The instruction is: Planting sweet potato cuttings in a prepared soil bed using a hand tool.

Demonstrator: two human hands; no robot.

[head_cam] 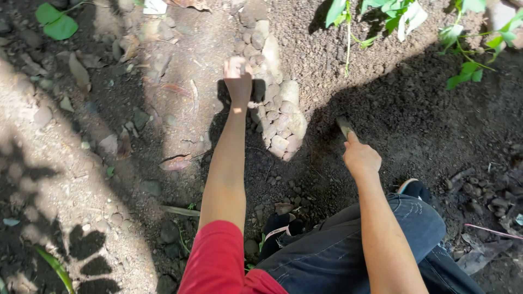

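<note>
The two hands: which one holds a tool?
The right hand grips a flat tool pressed into the dark soil; the left hand reaches toward the stones.

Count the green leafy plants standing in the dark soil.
3: a thin-stemmed one top centre, a pale-leaved one right of it, and one at top right. More may lie beyond the frame.

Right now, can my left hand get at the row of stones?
Probably yes. The left hand is already stretched out beside the stones, at their left edge, with nothing between them.
</note>
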